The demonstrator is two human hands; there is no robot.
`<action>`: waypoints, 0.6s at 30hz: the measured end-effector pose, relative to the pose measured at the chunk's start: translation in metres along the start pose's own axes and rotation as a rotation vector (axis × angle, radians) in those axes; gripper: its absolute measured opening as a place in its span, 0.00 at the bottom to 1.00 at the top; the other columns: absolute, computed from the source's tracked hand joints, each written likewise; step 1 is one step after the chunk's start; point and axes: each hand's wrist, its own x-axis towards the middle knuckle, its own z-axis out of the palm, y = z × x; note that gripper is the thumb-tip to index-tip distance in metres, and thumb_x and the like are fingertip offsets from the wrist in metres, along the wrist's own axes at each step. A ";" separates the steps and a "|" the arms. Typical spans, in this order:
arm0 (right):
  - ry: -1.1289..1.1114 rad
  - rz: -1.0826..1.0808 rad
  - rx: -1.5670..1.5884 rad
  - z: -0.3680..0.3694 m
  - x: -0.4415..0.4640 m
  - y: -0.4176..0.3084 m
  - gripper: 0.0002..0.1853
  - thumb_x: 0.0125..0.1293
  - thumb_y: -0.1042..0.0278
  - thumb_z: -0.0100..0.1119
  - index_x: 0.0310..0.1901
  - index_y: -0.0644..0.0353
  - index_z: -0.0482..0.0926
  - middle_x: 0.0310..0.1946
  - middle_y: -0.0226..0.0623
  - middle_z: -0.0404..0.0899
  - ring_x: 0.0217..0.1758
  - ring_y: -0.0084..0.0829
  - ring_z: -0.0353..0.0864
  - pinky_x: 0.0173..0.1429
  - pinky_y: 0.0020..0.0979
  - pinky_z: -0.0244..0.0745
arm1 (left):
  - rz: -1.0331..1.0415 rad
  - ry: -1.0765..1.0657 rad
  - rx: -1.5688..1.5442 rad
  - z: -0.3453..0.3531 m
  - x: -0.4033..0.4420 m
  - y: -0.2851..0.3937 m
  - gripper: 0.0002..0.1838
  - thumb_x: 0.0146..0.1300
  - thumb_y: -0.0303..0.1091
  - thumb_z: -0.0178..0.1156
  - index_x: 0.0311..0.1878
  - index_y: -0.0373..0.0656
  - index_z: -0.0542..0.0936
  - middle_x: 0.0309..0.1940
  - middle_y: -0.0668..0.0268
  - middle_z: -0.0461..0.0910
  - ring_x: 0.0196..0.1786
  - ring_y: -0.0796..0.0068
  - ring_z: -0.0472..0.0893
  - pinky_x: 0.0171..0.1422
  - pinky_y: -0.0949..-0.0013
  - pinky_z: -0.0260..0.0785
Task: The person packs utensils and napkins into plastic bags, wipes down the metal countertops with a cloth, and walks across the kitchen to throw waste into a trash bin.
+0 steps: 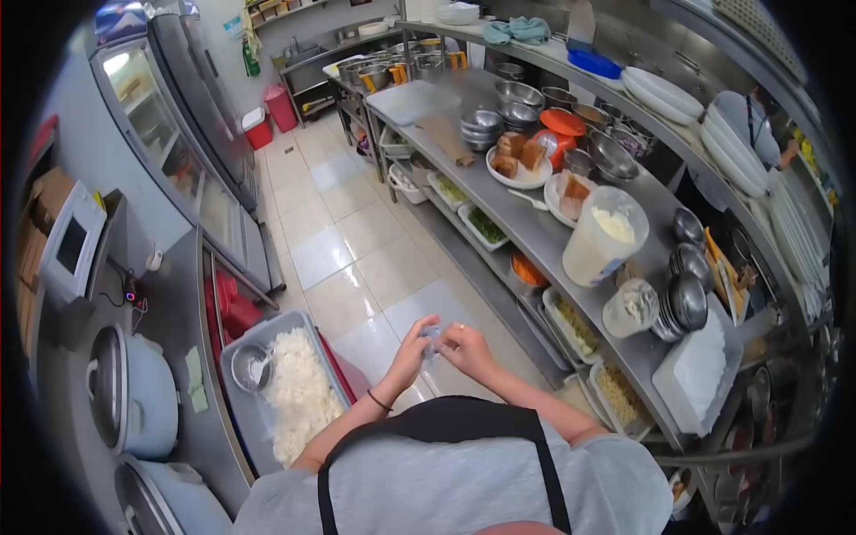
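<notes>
Out in front of my body, over the tiled floor, both hands meet at a small crumpled piece of clear bluish plastic (pixel 432 336). My left hand (pixel 413 350) has its fingers closed on one side of it, and a dark band circles that wrist. From the other side my right hand (pixel 467 350) pinches the same plastic. What kind of plastic item it is cannot be made out. Below and left of my left hand, a grey tub (pixel 314 332) holds white rice (pixel 303 392) with a metal bowl (pixel 253 366) resting in it.
Two rice cookers (pixel 147 392) stand on the left counter. Along the right runs a steel table (pixel 419 134) with bread (pixel 526 153), a large container (pixel 588 254), metal bowls (pixel 688 299) and a white tub (pixel 695 370). Another person (pixel 740 134) is behind the shelves.
</notes>
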 end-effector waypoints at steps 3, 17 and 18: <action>0.021 0.110 -0.020 0.004 0.061 0.044 0.06 0.46 0.74 0.60 0.22 0.64 0.72 0.20 0.38 0.70 0.24 0.35 0.72 0.29 0.31 0.66 | 0.140 -0.024 0.270 -0.019 0.035 0.010 0.27 0.60 0.25 0.47 0.63 0.39 0.56 0.62 0.59 0.56 0.63 0.68 0.59 0.64 0.70 0.53; -0.941 0.168 0.393 0.165 0.308 0.117 0.19 0.57 0.73 0.56 0.52 0.58 0.72 0.47 0.39 0.75 0.50 0.26 0.73 0.54 0.30 0.69 | -0.019 0.445 0.120 -0.256 0.143 0.078 0.18 0.54 0.24 0.56 0.50 0.33 0.73 0.39 0.61 0.77 0.37 0.77 0.76 0.41 0.76 0.70; -0.926 0.201 0.441 0.163 0.331 0.120 0.20 0.57 0.72 0.57 0.52 0.58 0.72 0.46 0.38 0.75 0.49 0.26 0.73 0.52 0.30 0.70 | -0.010 0.429 0.115 -0.264 0.159 0.086 0.15 0.53 0.21 0.54 0.46 0.33 0.75 0.36 0.61 0.78 0.33 0.76 0.76 0.36 0.77 0.70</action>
